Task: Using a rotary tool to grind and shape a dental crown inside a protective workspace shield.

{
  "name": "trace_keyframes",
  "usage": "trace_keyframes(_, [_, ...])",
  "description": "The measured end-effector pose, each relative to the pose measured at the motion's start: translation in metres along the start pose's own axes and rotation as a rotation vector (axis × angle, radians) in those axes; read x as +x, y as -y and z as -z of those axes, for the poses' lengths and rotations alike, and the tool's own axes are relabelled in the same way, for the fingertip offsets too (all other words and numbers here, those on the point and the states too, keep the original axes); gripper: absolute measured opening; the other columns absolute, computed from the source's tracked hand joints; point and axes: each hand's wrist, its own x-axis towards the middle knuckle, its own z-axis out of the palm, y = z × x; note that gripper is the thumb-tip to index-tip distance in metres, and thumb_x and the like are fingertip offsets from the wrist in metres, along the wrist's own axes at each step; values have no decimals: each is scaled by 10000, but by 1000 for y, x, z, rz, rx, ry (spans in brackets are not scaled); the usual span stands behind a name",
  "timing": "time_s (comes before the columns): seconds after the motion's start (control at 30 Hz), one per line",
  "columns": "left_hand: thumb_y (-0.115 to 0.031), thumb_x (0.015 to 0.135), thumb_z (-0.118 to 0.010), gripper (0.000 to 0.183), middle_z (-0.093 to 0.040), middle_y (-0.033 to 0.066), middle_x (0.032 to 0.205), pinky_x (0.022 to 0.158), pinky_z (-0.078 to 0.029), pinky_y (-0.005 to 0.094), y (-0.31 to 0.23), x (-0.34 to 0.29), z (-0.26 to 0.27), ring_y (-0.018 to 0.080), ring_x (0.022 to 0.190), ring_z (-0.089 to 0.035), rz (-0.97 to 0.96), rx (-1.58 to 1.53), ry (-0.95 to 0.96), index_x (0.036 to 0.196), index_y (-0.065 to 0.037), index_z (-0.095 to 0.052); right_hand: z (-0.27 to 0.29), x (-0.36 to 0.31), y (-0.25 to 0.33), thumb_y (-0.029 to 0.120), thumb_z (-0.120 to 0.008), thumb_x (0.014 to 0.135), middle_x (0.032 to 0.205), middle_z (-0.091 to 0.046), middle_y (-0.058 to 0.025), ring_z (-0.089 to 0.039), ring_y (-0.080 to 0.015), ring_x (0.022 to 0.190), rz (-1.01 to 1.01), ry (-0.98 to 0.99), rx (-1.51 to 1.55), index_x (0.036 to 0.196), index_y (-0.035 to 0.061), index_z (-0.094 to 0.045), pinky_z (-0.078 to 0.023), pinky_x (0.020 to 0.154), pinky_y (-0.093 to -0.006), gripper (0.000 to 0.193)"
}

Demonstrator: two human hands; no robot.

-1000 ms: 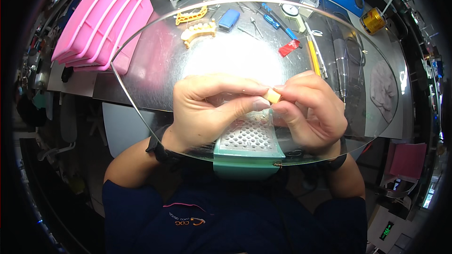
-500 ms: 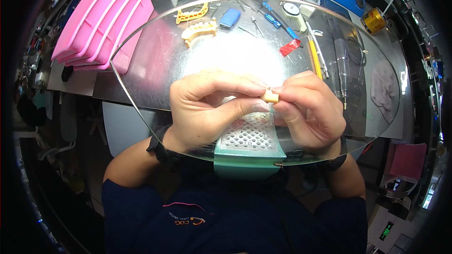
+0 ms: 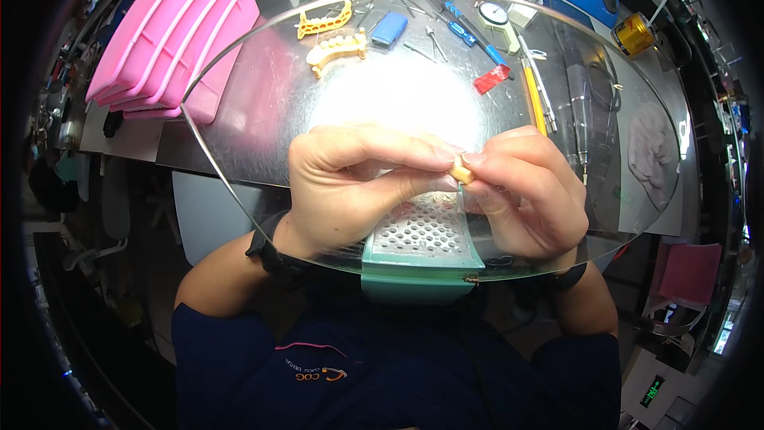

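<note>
In front of me, behind a clear curved shield, my left hand [image 3: 342,179] and my right hand [image 3: 537,191] meet at the fingertips. Pinched between them is a small yellow tooth die [image 3: 461,173], gripped by thumb and index finger from both sides. Its lower end shows; fingertips hide the rest. Just below the hands lies a green-framed tray with a perforated metal plate [image 3: 422,227]. Farther off on the metal bench stand a cream dental model with teeth [image 3: 337,51] and a yellow arch-shaped base [image 3: 325,21].
Stacked pink trays [image 3: 179,40] fill the left. Behind the hands lie a blue case [image 3: 389,30], burs, a dial gauge [image 3: 493,16], red strips [image 3: 491,79] and a yellow rod [image 3: 534,99]. A handpiece [image 3: 579,87], a cloth [image 3: 651,147] and a yellow can [image 3: 633,35] are at right.
The tooth die has turned between the fingertips, its lower end now tipped more downward. The right fingers have shifted slightly around it; both hands stay almost in place.
</note>
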Motion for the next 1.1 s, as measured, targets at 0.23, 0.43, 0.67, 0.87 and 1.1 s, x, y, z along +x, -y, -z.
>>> trace_keyframes(0.23, [128, 731, -706, 202, -686, 186, 927, 790, -549, 337, 1, -2, -1, 256, 894, -682, -17, -22, -7, 884, 7, -654, 1, 0, 0, 10, -769, 717, 849, -645, -138, -630, -224, 706, -8, -2, 21, 947, -27, -649, -506, 593, -295, 262])
trace_keyframes(0.43, [104, 729, -724, 200, -680, 181, 925, 790, -545, 331, 0, -2, -1, 250, 889, -677, -3, -8, -7, 894, 12, -655, 2, 1, 2, 23, -772, 711, 834, -646, -134, -633, -230, 690, -8, 10, -2, 933, -23, -654, -503, 584, -297, 256])
trace_keyframes(0.67, [112, 684, -737, 218, -666, 161, 881, 736, -525, 306, -2, 1, -1, 222, 835, -657, -4, 26, 6, 877, 34, -672, 1, -1, 0, 29, -768, 713, 813, -639, -127, -625, -222, 667, 4, 3, -8, 926, -25, -653, -494, 565, -295, 248])
trace_keyframes(0.87, [117, 682, -738, 214, -657, 160, 878, 708, -515, 293, -2, 0, -1, 207, 812, -645, 13, -14, 11, 871, 40, -670, 2, 0, -1, 30, -765, 720, 812, -638, -128, -622, -221, 664, 11, 14, -8, 927, -31, -651, -491, 563, -294, 243])
trace_keyframes(1.1, [135, 684, -733, 247, -654, 173, 899, 696, -517, 289, 1, 1, 1, 205, 809, -647, -34, 31, 49, 905, 45, -666, 3, 1, -1, 27, -760, 728, 825, -642, -137, -622, -229, 667, -5, 31, -5, 939, -41, -645, -491, 566, -297, 250])
